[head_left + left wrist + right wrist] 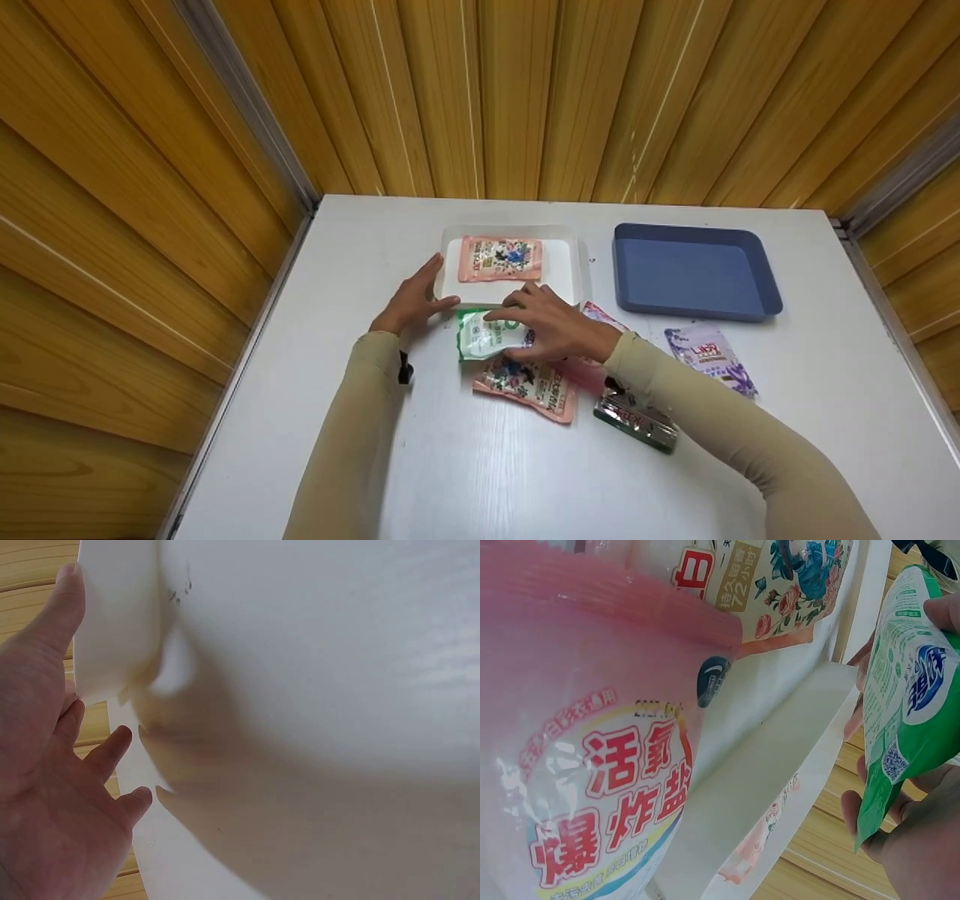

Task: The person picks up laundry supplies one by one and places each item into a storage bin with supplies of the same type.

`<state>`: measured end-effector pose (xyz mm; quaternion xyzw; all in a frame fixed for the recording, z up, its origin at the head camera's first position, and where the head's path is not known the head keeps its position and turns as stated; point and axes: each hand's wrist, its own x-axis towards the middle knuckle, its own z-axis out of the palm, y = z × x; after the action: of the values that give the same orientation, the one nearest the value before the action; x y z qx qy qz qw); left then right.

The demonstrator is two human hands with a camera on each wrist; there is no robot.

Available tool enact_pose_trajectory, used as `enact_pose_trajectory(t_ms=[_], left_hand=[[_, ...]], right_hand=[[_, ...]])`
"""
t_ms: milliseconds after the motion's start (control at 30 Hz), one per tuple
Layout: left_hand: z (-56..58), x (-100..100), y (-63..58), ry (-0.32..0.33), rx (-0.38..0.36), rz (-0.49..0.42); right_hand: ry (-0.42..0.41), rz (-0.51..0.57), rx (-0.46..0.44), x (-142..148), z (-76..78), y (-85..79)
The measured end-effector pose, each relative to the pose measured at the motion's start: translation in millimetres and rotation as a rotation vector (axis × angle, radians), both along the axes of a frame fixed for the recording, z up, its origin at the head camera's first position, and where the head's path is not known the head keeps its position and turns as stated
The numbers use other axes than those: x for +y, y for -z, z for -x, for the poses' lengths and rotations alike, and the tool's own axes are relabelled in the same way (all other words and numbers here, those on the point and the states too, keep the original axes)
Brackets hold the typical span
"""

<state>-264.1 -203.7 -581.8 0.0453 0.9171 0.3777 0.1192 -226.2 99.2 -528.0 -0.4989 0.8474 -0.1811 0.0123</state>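
Observation:
My right hand (553,324) grips a green-and-white packet (485,336) between thumb and fingers, just in front of the white tray (562,271). In the right wrist view, the same green packet (904,701) stands tilted in the hand. At the tray's front left corner, my left hand (412,301) rests with thumb and fingers spread along the outside. The left wrist view shows the thumb of this hand (60,787) against the tray wall (116,622). Inside the tray lies a peach floral packet (500,259). Beneath the right hand is a second peach floral packet (529,386).
A pink packet (607,757) lies partly under the right forearm, beside a dark shiny packet (637,421). Further right is a purple packet (709,358). The blue tray (697,309) stands right of the white one. Wood-look panels (510,97) border the table.

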Motion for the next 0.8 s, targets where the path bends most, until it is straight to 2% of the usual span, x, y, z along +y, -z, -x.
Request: enact_pose_trajectory(t_ms=[300,467,800], left_hand=[[-0.7,0.1,0.7,0.005,0.011,-0.023],[-1.0,-0.7,0.3,0.020,0.023,-0.005],[-0.3,-2.2,0.5,0.029,0.010,0.018]], right_hand=[[-0.002,0.021,0.010,1.1,-0.4,-1.8],[-0.008,0.036,0.036,1.8,1.4,-3.4],[0.035,0.051,0.013,3.3,8.5,-7.6]])
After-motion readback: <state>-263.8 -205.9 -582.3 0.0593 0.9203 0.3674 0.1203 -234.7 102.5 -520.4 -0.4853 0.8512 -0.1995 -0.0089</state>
